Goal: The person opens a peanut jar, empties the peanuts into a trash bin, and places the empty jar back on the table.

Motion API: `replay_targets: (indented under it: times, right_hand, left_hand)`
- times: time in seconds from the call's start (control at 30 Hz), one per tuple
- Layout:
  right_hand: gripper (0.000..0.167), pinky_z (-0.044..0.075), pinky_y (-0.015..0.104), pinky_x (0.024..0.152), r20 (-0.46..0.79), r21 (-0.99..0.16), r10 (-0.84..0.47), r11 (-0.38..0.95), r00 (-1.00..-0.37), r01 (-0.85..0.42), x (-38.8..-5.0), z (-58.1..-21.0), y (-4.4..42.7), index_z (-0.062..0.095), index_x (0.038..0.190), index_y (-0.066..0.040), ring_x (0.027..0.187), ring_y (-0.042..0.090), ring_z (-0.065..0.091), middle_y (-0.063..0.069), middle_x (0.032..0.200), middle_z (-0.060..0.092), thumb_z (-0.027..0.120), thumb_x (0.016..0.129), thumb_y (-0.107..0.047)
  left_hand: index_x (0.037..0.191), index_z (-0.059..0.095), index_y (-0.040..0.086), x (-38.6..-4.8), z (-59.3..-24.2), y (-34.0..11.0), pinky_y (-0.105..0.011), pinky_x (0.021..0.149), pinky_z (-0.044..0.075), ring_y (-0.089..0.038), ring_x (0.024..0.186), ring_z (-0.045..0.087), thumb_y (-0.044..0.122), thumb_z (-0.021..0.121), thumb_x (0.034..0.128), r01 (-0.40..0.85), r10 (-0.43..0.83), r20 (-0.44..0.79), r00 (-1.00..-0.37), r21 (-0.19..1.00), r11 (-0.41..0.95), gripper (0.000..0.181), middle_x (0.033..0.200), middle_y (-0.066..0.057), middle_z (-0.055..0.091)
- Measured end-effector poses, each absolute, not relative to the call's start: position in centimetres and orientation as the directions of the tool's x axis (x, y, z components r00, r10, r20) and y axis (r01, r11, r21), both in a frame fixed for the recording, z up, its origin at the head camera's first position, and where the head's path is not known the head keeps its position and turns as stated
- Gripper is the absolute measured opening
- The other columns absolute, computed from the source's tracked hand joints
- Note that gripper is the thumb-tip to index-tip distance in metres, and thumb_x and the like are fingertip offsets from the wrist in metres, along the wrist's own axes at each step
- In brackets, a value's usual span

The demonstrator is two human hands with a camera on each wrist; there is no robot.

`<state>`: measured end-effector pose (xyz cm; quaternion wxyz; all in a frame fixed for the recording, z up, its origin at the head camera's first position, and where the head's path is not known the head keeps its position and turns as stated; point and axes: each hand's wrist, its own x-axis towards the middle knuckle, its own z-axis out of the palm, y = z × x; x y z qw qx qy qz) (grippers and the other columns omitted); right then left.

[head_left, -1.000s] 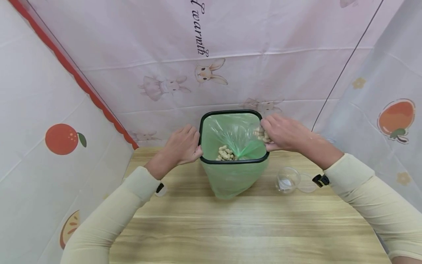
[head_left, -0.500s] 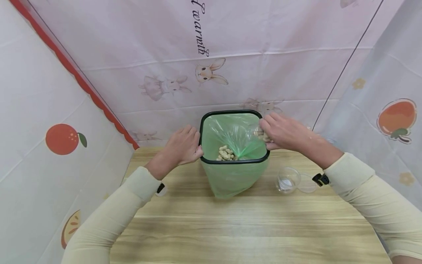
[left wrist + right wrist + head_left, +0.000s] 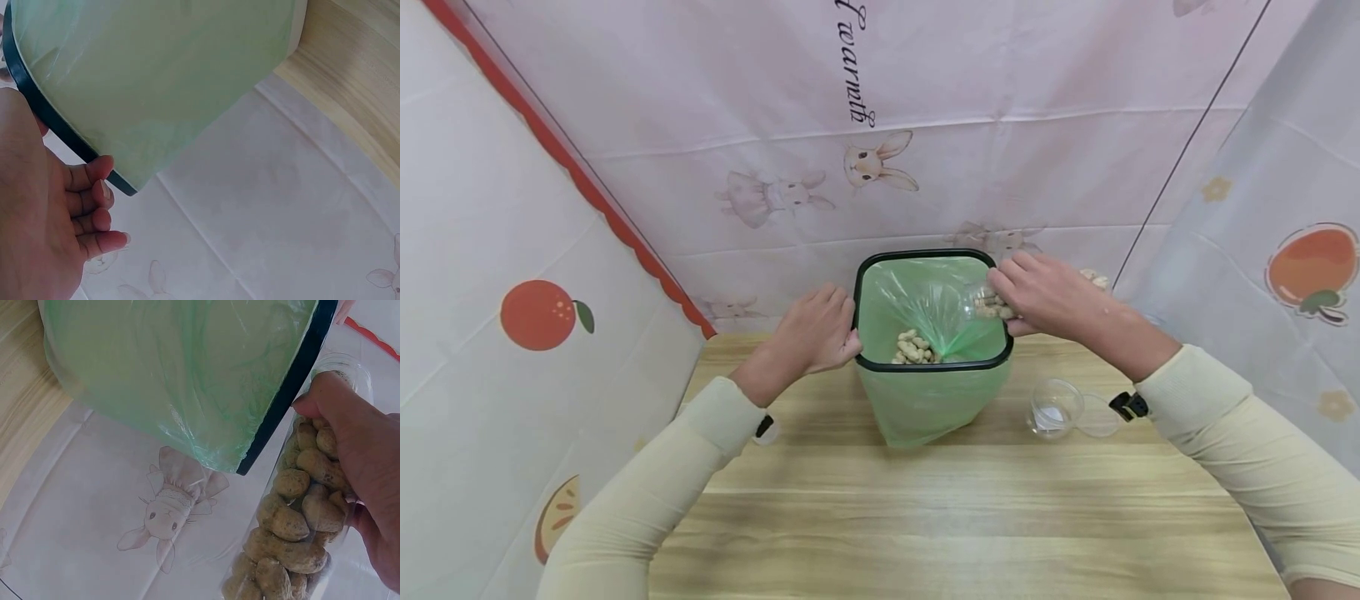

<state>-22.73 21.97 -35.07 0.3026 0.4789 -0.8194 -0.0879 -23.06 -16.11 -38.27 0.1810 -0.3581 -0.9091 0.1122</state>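
Note:
A trash can with a black rim (image 3: 936, 367) and a green plastic liner (image 3: 928, 408) stands tilted toward me on the table. Several unshelled peanuts (image 3: 913, 348) lie inside on the liner. My left hand (image 3: 818, 329) grips the rim's left side; in the left wrist view its fingertips (image 3: 100, 167) curl at the black edge. My right hand (image 3: 1043, 292) holds a clear jar (image 3: 294, 512) of peanuts by its neck end, lying nearly sideways. The jar's mouth (image 3: 973, 300) reaches over the can's right rim, partly hidden by the hand.
Right of the can, a clear round container (image 3: 1054, 408) with something white inside stands beside a clear disc-like lid (image 3: 1099, 417). Printed cloth walls (image 3: 775, 200) enclose the wood-grain table (image 3: 940, 517) closely behind the can and on both sides.
My right hand has shifted slightly left and up, bringing the jar's mouth further over the can. More peanuts now show at the jar's far end, behind the wrist. The left hand stays put.

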Motion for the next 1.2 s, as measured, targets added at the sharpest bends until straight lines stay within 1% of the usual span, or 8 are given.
replay_targets:
  times: [0.13,0.3,0.4,0.5,0.63,0.8,0.97,1.2]
  right_hand:
    - [0.047,0.047,0.041,0.07,0.412,0.442,-0.842,0.519,-0.349,-0.732,-22.79,-35.05,21.99,0.054,0.101,0.001,0.079,0.029,0.051,0.012,0.089,0.058,0.082,0.072,-0.023]
    - [0.049,0.05,0.041,0.072,0.411,0.454,-0.846,0.513,-0.339,-0.729,-22.88,-35.11,22.06,0.054,0.102,0.001,0.081,0.03,0.054,0.013,0.091,0.06,0.083,0.071,-0.024]
    - [0.045,0.05,0.041,0.072,0.412,0.467,-0.849,0.509,-0.331,-0.723,-22.96,-35.14,22.08,0.054,0.102,0.001,0.081,0.031,0.054,0.013,0.09,0.06,0.08,0.072,-0.021]
    - [0.038,0.051,0.04,0.072,0.408,0.479,-0.852,0.507,-0.33,-0.717,-22.99,-35.14,22.06,0.054,0.101,0.001,0.081,0.031,0.054,0.013,0.089,0.059,0.074,0.075,-0.017]
    - [0.036,0.053,0.04,0.074,0.393,0.489,-0.851,0.513,-0.347,-0.705,-22.93,-35.07,22.04,0.055,0.103,0.001,0.083,0.031,0.057,0.013,0.092,0.061,0.072,0.074,-0.014]
    - [0.037,0.055,0.041,0.076,0.373,0.497,-0.849,0.524,-0.375,-0.692,-22.83,-34.88,21.95,0.057,0.104,0.001,0.086,0.032,0.059,0.013,0.094,0.063,0.072,0.073,-0.012]
    - [0.037,0.055,0.041,0.077,0.364,0.502,-0.848,0.526,-0.384,-0.686,-22.76,-34.76,21.85,0.058,0.105,0.0,0.088,0.032,0.06,0.013,0.095,0.063,0.071,0.073,-0.012]
    - [0.038,0.056,0.041,0.078,0.365,0.52,-0.848,0.529,-0.385,-0.671,-22.75,-34.68,21.76,0.059,0.106,-0.001,0.088,0.032,0.061,0.013,0.096,0.064,0.072,0.071,-0.011]
  left_hand:
    - [0.073,0.046,0.008,-23.06,-38.25,-16.14,-0.028,0.06,0.026,-0.022,0.069,0.033,0.031,0.045,0.0877,0.61,0.693,0.248,-0.677,-0.338,0.717,0.027,0.077,-0.007,0.045]
    - [0.074,0.046,0.008,-22.97,-38.18,-16.14,-0.029,0.061,0.028,-0.022,0.07,0.033,0.032,0.045,0.0874,0.61,0.696,0.254,-0.672,-0.344,0.714,0.027,0.077,-0.007,0.046]
    - [0.074,0.047,0.008,-22.94,-38.17,-16.15,-0.029,0.061,0.029,-0.023,0.07,0.035,0.032,0.045,0.0872,0.609,0.696,0.261,-0.669,-0.345,0.714,0.027,0.077,-0.008,0.047]
    - [0.074,0.047,0.008,-22.95,-38.2,-16.15,-0.03,0.061,0.03,-0.023,0.071,0.037,0.032,0.043,0.0876,0.607,0.696,0.261,-0.668,-0.349,0.714,0.028,0.078,-0.008,0.048]
    - [0.074,0.046,0.008,-22.96,-38.23,-16.12,-0.029,0.062,0.03,-0.023,0.071,0.036,0.032,0.04,0.0881,0.607,0.696,0.26,-0.669,-0.348,0.714,0.029,0.077,-0.008,0.047]
    - [0.073,0.046,0.008,-22.93,-38.26,-16.1,-0.029,0.061,0.028,-0.022,0.07,0.034,0.031,0.044,0.0872,0.608,0.702,0.288,-0.651,-0.356,0.71,0.027,0.076,-0.007,0.046]
    - [0.072,0.046,0.008,-22.81,-38.16,-16.06,-0.03,0.061,0.028,-0.023,0.069,0.034,0.031,0.045,0.0866,0.607,0.707,0.299,-0.641,-0.367,0.705,0.027,0.075,-0.008,0.047]
    - [0.073,0.045,0.008,-22.77,-38.01,-15.96,-0.029,0.061,0.028,-0.023,0.07,0.035,0.032,0.043,0.0868,0.601,0.695,0.271,-0.666,-0.359,0.715,0.027,0.077,-0.008,0.047]
